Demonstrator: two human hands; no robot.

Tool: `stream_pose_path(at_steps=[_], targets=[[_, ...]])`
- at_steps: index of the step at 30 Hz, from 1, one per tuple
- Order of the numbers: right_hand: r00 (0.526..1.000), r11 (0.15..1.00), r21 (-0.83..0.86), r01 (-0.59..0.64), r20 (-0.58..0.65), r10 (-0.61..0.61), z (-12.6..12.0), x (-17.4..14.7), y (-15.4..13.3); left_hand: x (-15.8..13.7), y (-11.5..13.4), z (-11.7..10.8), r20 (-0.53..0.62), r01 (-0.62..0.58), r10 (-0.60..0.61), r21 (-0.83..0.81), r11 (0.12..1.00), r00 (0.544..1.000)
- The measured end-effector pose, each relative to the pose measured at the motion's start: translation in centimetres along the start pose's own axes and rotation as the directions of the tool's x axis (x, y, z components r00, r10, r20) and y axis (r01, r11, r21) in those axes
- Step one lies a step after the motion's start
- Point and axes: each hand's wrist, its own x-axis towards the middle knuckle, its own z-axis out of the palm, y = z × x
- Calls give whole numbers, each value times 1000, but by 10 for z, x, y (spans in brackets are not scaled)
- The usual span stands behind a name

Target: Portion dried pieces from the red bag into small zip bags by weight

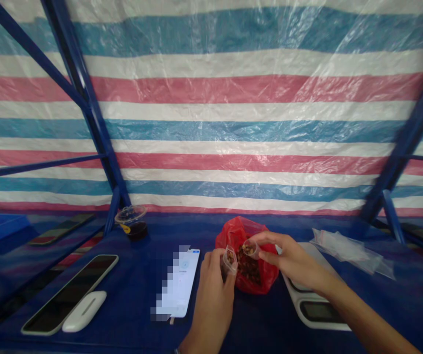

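A red plastic bag point(268, 280) stands with its mouth open on the blue table, holding many small dark brown pieces point(250, 270) whose kind I cannot make out. At its left edge my left hand point(213, 280) is closed around a small clear plastic bag point(229, 263) with a few brownish pieces showing inside. Over the red bag, my right hand point(285, 258) pinches a small clear cup point(250, 248), tilted towards the left hand, with light brown pieces in it. The cup and the clear bag are apart.
Right of the red bag sits a white digital scale point(307, 322), partly under my right forearm. Flat clear bags point(347, 250) lie beyond it. To the left are a lit phone point(180, 290), a dark phone point(71, 295), a white case point(85, 311) and a lidded cup point(133, 226).
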Motion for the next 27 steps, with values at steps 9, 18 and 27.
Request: stream_pose_path(at_steps=[9,18,27], targets=[[969,849,-482,217,0,-248,22,-12,-47,-3,6,4,52,-52,54,-39,998,997],[979,895,-422,143,-70,-190,22,-10,-41,-1,4,2,48,-45,51,-124,991,998],[981,915,-396,84,-126,-145,23,-9,-35,2,3,3,167,38,2,-241,970,986]])
